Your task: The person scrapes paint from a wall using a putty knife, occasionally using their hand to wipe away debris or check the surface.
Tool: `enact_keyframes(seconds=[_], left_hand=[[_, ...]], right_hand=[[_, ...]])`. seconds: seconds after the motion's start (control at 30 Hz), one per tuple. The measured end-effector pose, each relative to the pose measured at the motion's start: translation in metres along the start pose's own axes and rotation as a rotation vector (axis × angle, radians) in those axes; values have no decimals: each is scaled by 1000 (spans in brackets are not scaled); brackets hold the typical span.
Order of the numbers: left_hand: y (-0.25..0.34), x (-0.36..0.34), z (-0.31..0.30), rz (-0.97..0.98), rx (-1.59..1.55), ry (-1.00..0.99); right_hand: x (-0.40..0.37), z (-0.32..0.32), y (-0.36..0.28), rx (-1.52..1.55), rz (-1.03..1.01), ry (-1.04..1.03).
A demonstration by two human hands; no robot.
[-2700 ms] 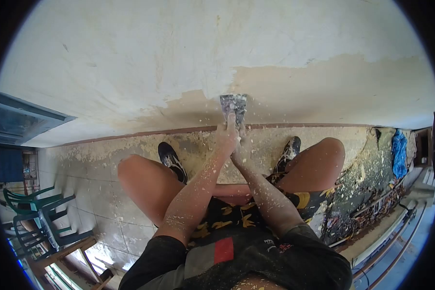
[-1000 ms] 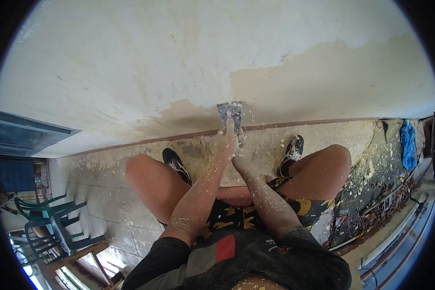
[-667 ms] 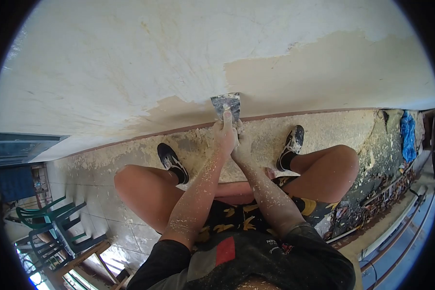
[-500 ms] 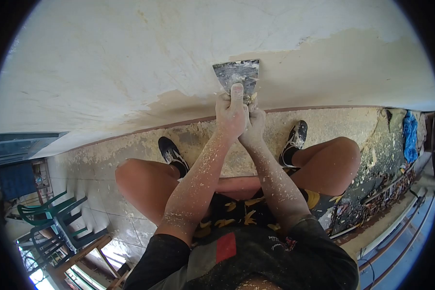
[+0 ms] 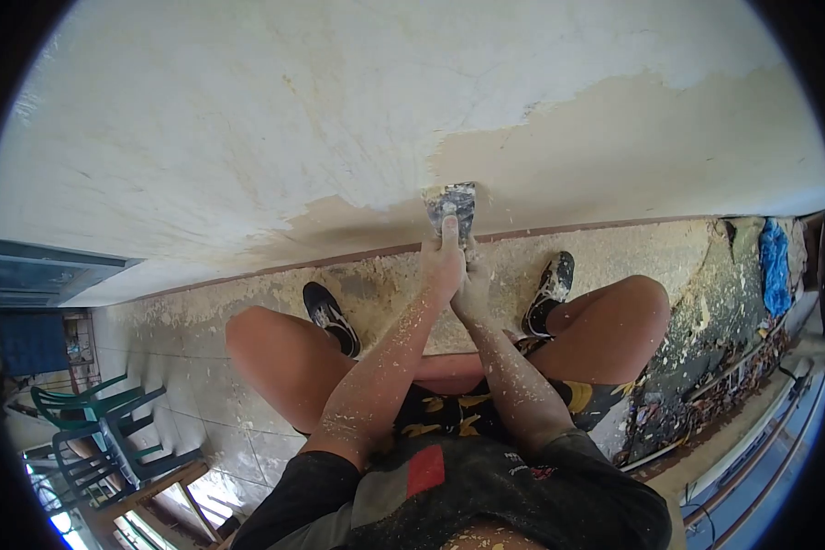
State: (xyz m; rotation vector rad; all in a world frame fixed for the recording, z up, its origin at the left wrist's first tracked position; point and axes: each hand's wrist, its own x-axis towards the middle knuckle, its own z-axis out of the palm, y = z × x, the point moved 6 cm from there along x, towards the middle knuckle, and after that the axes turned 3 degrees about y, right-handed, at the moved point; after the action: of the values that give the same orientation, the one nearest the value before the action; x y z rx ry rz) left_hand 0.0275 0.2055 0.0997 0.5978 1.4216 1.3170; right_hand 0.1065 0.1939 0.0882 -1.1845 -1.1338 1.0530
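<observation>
A wide putty knife (image 5: 455, 199), its blade smeared with pale residue, is held low against the wall (image 5: 339, 110). My left hand (image 5: 441, 264) is closed round its handle, the thumb stretched along the blade's base. Close against it on the right, my right hand (image 5: 472, 291) is also closed at the handle; most of its fingers are hidden. Around the blade, white coating gives way to a bare beige patch (image 5: 605, 137) that spreads to the right. Pale flakes cover both forearms.
Flake-strewn floor (image 5: 376, 275) runs along the wall's foot, with my shoes on either side. Green plastic chairs (image 5: 110, 431) and a wooden frame (image 5: 156, 486) stand at lower left. At right lie a blue plastic sheet (image 5: 775, 266) and debris (image 5: 706, 403) beside pipes.
Both hands have drawn the putty knife down the wall, towards the floor and my body. The beige patch now reaches lower above the blade. My grip looks the same.
</observation>
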Motion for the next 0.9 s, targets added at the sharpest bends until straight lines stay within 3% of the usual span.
enact_keyframes(seconds=[0.07,0.13,0.17,0.23,0.27,0.3,0.4,0.43,0.47,0.53,0.57,0.63,0.67,0.73,0.77,0.83,0.87,0.9], left_hand=[[37,-10,13,37,6,17],[34,3,11,49,16,41],[26,19,7,301,401,23],[2,11,6,545,777,0],[-14,10,-4,278,432,37],[-25,10,-9,20,91,61],[31,0,9,144,16,112],[41,-4,9,121,25,115],[73,-9,18,515,712,124],[56,-22,30,882,1395,91],[15,4,1,415,830,139],[-13,11,-5,-4,239,155],[-4,4,-5,-35,137,147],[23,13,1,-62,43,140],[59,21,11,236,27,52],[79,3,17,506,14,-26],[73,1,23,325,18,-52],[71,2,33,166,17,-87]], right_hand=[[6,-9,-40,-12,74,-7],[17,-6,-33,-176,288,-249],[21,-4,-22,-234,361,-334],[16,1,11,-207,327,-330],[13,5,27,-195,301,-327],[6,4,37,-181,80,-100],[19,-2,-13,-161,141,-142],[34,-2,-42,-133,18,-138],[44,-4,-67,-108,-104,-136],[31,-6,-58,-141,-55,-184],[22,-9,-21,-204,-29,-146],[16,-10,-14,-190,-6,-46],[14,-8,-23,-115,-4,16],[24,1,-39,8,-64,-60],[39,3,-68,-56,-85,-71],[50,-3,-81,-104,10,-167],[54,-2,-85,-141,47,-249],[43,-7,-82,-17,28,-146]])
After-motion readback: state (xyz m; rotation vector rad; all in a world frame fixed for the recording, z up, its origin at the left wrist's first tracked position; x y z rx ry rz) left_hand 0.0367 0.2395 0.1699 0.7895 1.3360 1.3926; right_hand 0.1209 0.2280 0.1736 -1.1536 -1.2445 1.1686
